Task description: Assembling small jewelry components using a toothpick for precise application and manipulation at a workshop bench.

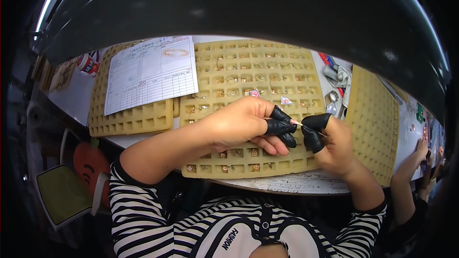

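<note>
Over the middle cream tray [291, 168], both hands meet fingertip to fingertip. Black finger cots cover several of my fingertips. My left hand [248, 120] is closed in a pinch, and whatever it grips is mostly covered by the fingers. From the right, my right hand [334, 138] pinches a thin pale stick [298, 123], whose end reaches the left fingertips. Beneath them, the tray's square compartments hold small gold-coloured jewellery pieces [255, 153]. Two small red-and-white paper tags [255, 93] lie in the tray just beyond my left hand.
A printed form [150, 76] covers part of the left tray [131, 125]. Another compartment tray [373, 124] stands at right, beside hand tools [334, 74]. A red-and-white container [87, 64] sits far left. A dark hood [229, 9] overhangs the bench. A co-worker's arm [406, 177] shows at right.
</note>
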`<action>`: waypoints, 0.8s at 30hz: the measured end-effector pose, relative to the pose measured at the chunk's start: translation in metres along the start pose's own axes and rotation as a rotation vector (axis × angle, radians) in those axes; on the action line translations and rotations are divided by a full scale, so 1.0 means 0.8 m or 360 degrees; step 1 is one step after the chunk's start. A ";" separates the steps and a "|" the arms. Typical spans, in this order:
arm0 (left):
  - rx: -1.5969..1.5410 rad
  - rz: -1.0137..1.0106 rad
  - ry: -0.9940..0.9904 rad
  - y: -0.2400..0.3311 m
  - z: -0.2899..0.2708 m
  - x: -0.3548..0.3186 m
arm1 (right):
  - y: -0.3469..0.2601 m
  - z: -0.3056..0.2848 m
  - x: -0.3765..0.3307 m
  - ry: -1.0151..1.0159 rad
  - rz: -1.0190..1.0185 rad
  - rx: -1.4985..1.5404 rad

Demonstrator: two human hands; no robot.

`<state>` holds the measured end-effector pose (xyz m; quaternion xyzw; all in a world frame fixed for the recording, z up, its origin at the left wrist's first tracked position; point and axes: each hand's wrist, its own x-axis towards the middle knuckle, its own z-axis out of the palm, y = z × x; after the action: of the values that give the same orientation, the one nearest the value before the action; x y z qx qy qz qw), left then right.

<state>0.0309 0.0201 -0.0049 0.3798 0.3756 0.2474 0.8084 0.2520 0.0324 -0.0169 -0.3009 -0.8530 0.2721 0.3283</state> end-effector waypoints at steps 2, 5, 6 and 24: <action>0.0006 0.0005 -0.0022 -0.001 -0.002 0.000 | -0.001 -0.002 -0.001 0.0017 0.0054 0.0044; 0.0020 -0.0010 -0.0003 0.000 -0.001 0.001 | -0.006 -0.003 0.002 0.0030 -0.0047 0.0028; 0.0029 -0.0007 -0.0017 0.000 -0.001 0.001 | 0.000 -0.001 -0.001 0.0000 -0.0057 0.0034; 0.0068 0.0002 -0.0019 0.001 0.000 0.000 | -0.009 -0.012 0.002 -0.0021 0.0122 0.0082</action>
<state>0.0308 0.0205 -0.0042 0.3985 0.3758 0.2377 0.8021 0.2555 0.0312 -0.0053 -0.3228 -0.8358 0.3084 0.3196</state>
